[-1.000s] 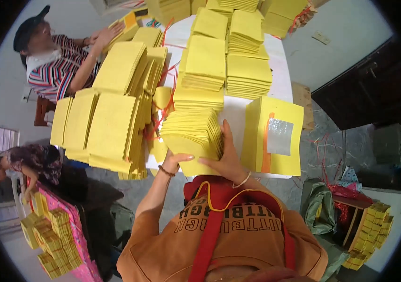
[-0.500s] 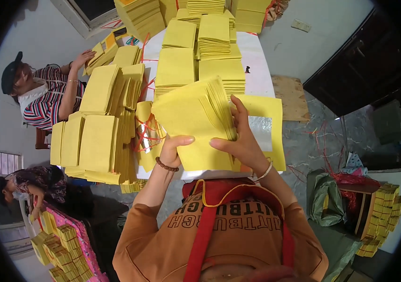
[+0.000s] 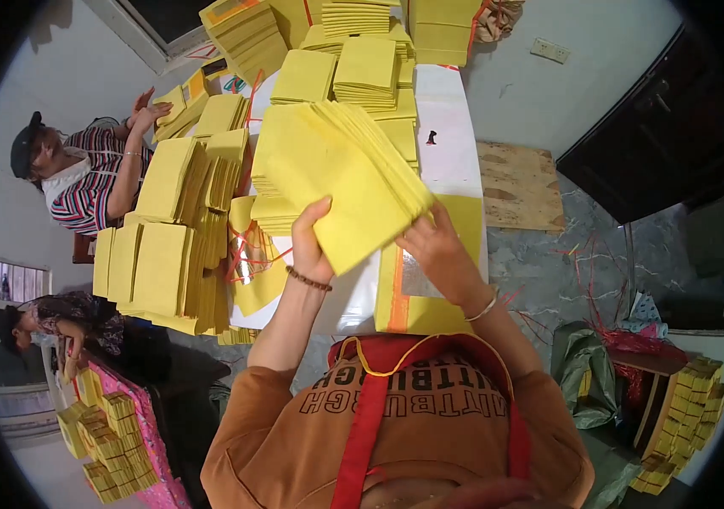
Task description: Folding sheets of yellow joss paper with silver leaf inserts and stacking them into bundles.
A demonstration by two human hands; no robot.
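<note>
A thick stack of folded yellow paper [image 3: 341, 182] is held tilted above the white table, its layered edge fanned toward the upper right. My left hand [image 3: 311, 242] grips its lower left edge, thumb lying on top. On the opposite side my right hand [image 3: 445, 261] has its fingers curled against the lower right edge, the fingertips partly hidden. Below the right hand lies a flat yellow sheet [image 3: 434, 316] with an orange stripe and a silver patch. To the left rests another yellow sheet [image 3: 256, 293] with a silver patch, crossed by red strings.
Several stacks of yellow paper [image 3: 162, 263] crowd the table's left side; more stacks [image 3: 366, 72] stand at the back. A person in a striped top [image 3: 95, 182] handles paper at far left, another person [image 3: 73, 331] below. A wooden board [image 3: 519, 187] lies on the floor at right.
The held stack has turned and shifted left, uncovering more of the flat sheet with the orange stripe. My right hand has moved lower, from the stack's side to its lower right edge.
</note>
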